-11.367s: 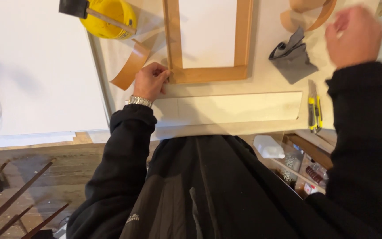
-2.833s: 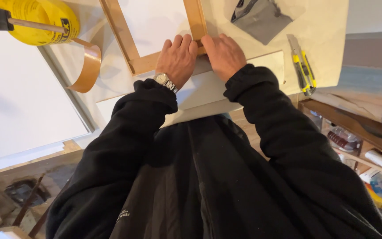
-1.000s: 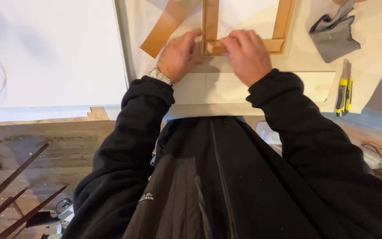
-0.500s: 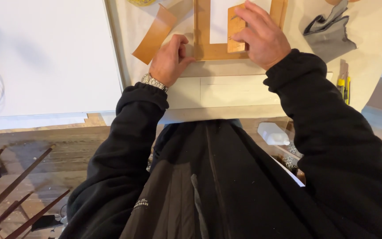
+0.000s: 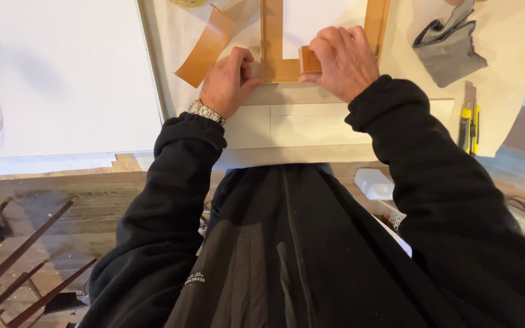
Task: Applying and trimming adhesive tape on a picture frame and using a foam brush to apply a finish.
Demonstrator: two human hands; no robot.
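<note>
A wooden frame lies flat on the pale table top, its near left corner between my hands. My left hand presses against the outer side of that corner, with a metal watch at the wrist. My right hand is closed on a small ribbed wooden block that rests on the frame's near rail. Both arms are in black sleeves.
A strip of brown tape curls beside the left hand. A grey cloth and a yellow utility knife lie to the right. A large white board fills the left. Dark wooden rods lean on the floor below.
My right hand has brought the small block down from higher on the frame to its near rail. My left hand stays at the frame's corner. The view shifted slightly.
</note>
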